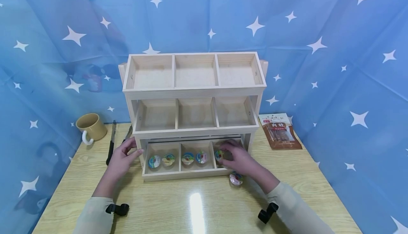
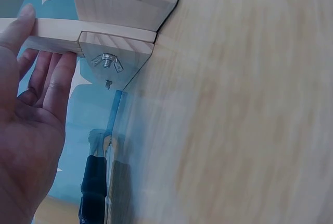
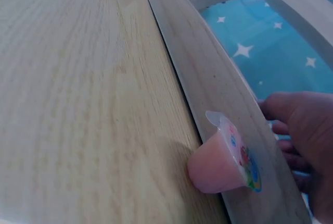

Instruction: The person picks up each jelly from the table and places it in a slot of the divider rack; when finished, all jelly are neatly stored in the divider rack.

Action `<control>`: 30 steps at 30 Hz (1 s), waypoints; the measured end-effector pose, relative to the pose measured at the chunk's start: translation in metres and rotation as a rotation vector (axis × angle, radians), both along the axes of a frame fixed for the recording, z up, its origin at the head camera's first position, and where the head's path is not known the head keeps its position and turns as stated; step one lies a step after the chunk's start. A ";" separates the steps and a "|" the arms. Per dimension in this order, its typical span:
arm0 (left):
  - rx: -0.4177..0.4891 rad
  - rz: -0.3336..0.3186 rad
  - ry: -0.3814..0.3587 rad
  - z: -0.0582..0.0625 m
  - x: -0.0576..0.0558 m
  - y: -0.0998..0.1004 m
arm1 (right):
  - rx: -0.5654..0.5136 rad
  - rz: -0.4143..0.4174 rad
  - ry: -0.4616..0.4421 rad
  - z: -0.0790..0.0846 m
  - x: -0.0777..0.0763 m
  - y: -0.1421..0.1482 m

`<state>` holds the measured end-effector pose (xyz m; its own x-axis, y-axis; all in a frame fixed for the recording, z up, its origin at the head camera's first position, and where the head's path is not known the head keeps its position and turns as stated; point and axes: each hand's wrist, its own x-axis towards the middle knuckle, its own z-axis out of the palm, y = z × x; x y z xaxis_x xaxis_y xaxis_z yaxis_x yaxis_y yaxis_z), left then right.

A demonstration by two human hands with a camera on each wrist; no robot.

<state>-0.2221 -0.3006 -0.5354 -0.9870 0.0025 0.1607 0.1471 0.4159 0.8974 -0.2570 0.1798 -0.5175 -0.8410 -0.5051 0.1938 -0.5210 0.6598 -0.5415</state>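
A three-tier wooden rack (image 1: 194,94) stands on the table, each tier split into three compartments. My left hand (image 1: 122,158) holds the rack's left upright (image 2: 54,28), thumb on one side and fingers on the other. Reaching into the bottom tier's right compartment, my right hand (image 1: 237,158) pinches a small jelly cup (image 1: 219,155) between thumb and fingers; its fingertips are partly hidden in the right wrist view. Two jelly cups (image 1: 154,161) sit in the left compartment and two more (image 1: 187,158) in the middle one. A pink jelly cup (image 3: 216,164) lies tilted against the tray's front board.
Left of the rack stand a tan mug (image 1: 91,126) with a white handle and a black-handled tool (image 1: 111,145); another dark tool lies partly behind my left hand. A brown snack packet (image 1: 281,133) lies right of the rack. A blue star-patterned curtain (image 1: 204,14) hangs behind.
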 end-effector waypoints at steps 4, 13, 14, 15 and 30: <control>-0.016 0.002 0.010 -0.003 -0.001 -0.001 | -0.054 -0.008 0.063 0.002 0.013 0.005; 0.009 -0.008 0.009 0.001 0.002 0.000 | -0.049 -0.078 0.155 0.008 0.053 0.020; 0.008 -0.007 0.007 0.001 0.002 0.000 | -0.045 -0.080 0.176 0.008 0.057 0.022; 0.008 -0.006 0.005 0.001 0.002 0.000 | -0.041 -0.086 0.191 0.008 0.061 0.023; 0.015 -0.008 0.016 -0.003 0.000 -0.001 | -0.033 -0.259 0.120 0.003 0.102 0.041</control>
